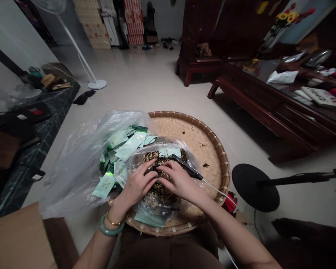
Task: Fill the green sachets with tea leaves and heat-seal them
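A round woven bamboo tray (212, 142) sits before me at my lap. On it an opened clear plastic bag (192, 153) holds a loose dark-and-tan dried mix (165, 194). My left hand (136, 185) and my right hand (179, 179) come together over this mix, fingers curled and fingertips almost meeting. Whatever is pinched between them is dark and too small to make out. A slim black device (189, 168) with a white cable lies against the back of my right hand. A pale green packet (170, 152) rests at the mix's far edge.
Left of my hands, a large clear bag (81, 168) spills many pale green packets (131, 145). A cardboard box (19, 239) stands at lower left. To the right are a round black stand base (255, 187) and a dark wooden table (271, 97). A white fan (97, 84) stands farther back.
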The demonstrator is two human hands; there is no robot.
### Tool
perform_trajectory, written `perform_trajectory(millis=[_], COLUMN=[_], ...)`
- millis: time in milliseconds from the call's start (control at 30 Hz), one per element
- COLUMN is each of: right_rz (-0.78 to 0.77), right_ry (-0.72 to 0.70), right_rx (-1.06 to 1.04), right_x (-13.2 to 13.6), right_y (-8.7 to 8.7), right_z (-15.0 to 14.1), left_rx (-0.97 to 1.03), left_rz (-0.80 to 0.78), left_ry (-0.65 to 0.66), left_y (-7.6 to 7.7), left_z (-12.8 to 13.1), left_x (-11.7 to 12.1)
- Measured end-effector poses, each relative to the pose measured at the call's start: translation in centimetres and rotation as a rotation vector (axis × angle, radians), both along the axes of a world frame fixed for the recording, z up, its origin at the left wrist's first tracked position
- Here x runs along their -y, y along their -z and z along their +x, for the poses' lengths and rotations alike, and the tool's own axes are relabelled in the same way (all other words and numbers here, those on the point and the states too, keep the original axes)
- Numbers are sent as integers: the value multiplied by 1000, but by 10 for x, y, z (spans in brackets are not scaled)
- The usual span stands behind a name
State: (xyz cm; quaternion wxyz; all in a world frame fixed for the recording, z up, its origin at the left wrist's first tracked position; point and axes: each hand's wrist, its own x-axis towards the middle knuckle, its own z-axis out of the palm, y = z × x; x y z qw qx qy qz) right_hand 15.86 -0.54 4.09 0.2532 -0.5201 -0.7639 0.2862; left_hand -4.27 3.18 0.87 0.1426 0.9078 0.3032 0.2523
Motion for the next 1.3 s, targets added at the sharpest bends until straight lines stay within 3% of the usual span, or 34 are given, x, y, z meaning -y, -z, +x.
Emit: perform_trajectory(millis=[167, 433, 567, 700, 867, 1100, 1300], right_rz=[-8, 33, 52, 67, 51, -99, -144], right_ry=[-43, -51, -97, -109, 126, 329, 280], right_rx=[226, 132, -16, -84, -251, -517, -416], right_x=[0, -3, -2, -2, -10, -19, -26], right_y=[7, 4, -2, -7, 8, 23, 25], right_z=[-5, 1, 4, 3, 1, 10, 7], left_rx=[-15, 75, 172, 237, 369, 256, 214], left_rz=[-12, -70, -364, -675, -965, -1118, -1240], left_ry=[-5, -20, -43, -183, -203, -142, -133], left_y=[-4, -3, 2, 4, -1, 5, -1], left_z=[-2, -5, -6, 0, 13, 15, 22], left_x=[2, -2, -9, -13, -8, -2, 2])
